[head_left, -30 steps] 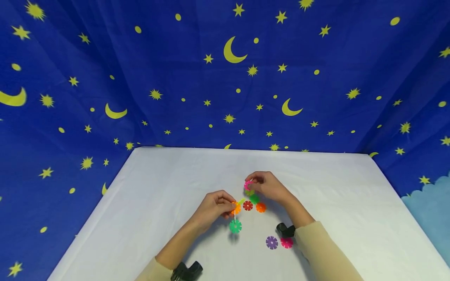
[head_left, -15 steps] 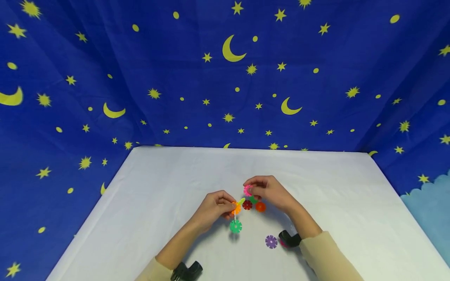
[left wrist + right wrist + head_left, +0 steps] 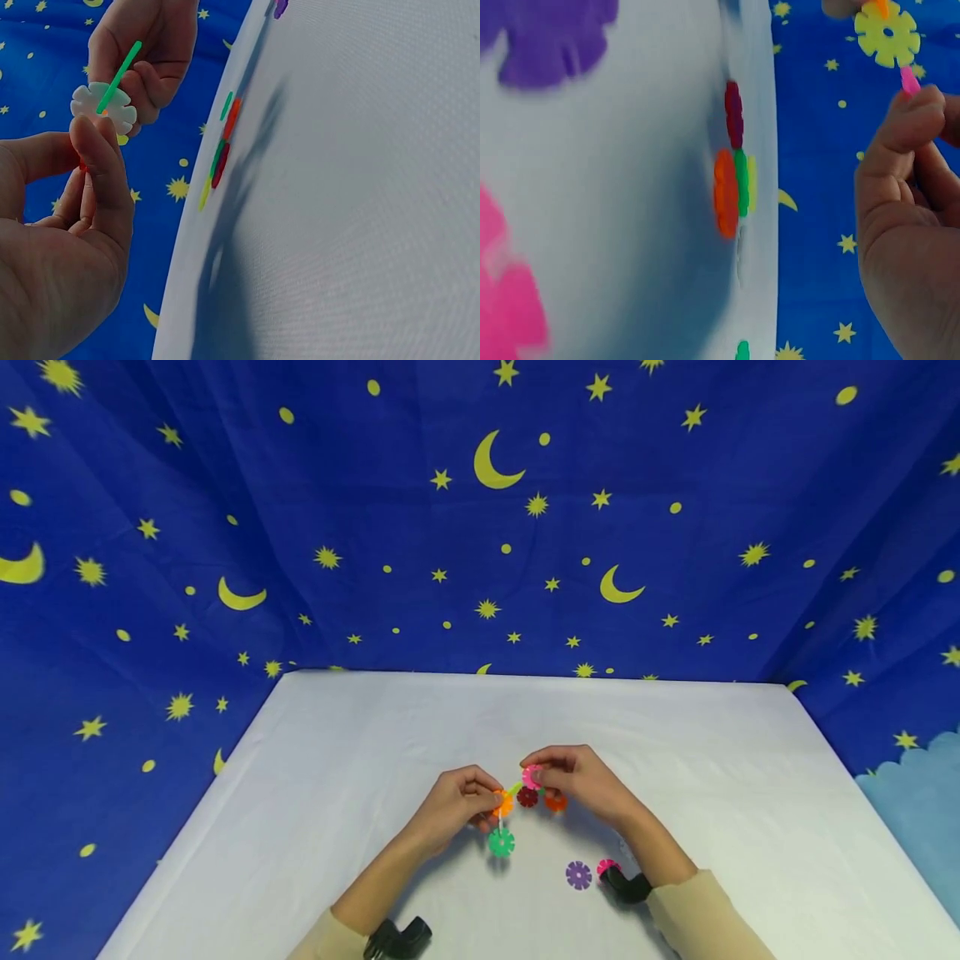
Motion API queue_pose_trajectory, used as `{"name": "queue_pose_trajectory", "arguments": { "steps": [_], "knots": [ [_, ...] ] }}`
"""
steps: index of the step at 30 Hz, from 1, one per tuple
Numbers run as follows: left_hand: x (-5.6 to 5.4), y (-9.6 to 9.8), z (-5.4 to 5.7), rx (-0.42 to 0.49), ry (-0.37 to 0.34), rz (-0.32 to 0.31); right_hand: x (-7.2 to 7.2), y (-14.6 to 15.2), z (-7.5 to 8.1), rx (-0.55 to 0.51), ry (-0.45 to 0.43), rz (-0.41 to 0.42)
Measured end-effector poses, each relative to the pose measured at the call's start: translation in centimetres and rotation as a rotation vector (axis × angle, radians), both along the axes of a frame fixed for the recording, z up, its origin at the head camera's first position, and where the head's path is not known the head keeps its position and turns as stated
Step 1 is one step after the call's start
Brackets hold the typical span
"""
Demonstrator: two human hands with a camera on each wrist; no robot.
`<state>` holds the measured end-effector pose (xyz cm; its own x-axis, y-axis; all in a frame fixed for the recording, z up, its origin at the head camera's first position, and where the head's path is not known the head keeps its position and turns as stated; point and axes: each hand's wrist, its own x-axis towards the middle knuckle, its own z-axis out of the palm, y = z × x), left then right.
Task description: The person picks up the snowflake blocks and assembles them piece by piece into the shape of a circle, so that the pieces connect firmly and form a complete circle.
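Note:
My left hand [image 3: 459, 800] pinches an orange notched disc [image 3: 503, 804] between thumb and fingers, above the table. A white notched disc [image 3: 121, 114] and a teal-green one [image 3: 502, 843] hang joined below it. A yellow notched disc [image 3: 887, 34] is joined to the orange disc on its right side. My right hand [image 3: 581, 778] pinches a pink notched disc [image 3: 531, 776], held edge-on in the right wrist view. There the pink edge meets the yellow disc's rim; whether it sits in a slot I cannot tell.
Beneath the hands, a dark red disc [image 3: 527, 797], an orange disc [image 3: 556, 803], a green disc [image 3: 741, 184] and a yellow-green disc [image 3: 752, 184] lie on the white table [image 3: 360, 735]. A purple disc [image 3: 578, 875] and another pink disc [image 3: 606, 866] lie nearer, beside the right wrist camera [image 3: 626, 887].
My right hand has come down and nearer with the pink disc, toward the yellow disc, now covering the green discs on the table. My left hand stays nearly still.

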<state>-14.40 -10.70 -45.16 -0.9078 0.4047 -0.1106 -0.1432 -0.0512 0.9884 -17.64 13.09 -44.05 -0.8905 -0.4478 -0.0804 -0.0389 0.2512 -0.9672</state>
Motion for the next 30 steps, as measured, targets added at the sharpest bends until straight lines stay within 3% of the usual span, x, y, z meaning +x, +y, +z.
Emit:
{"name": "queue_pose_trajectory", "arguments": {
  "steps": [9, 13, 30],
  "knots": [
    [0.2, 0.3, 0.4, 0.006, -0.009, 0.005, 1.2, -0.6, 1.5, -0.033, 0.009, -0.024],
    [0.1, 0.3, 0.5, 0.003, -0.008, 0.007, 0.6, -0.2, -0.1, -0.036, 0.000, -0.024],
    [0.2, 0.3, 0.1, -0.031, 0.032, -0.001, 1.0, -1.0, -0.6, -0.080, 0.005, -0.009]
  ]
}}
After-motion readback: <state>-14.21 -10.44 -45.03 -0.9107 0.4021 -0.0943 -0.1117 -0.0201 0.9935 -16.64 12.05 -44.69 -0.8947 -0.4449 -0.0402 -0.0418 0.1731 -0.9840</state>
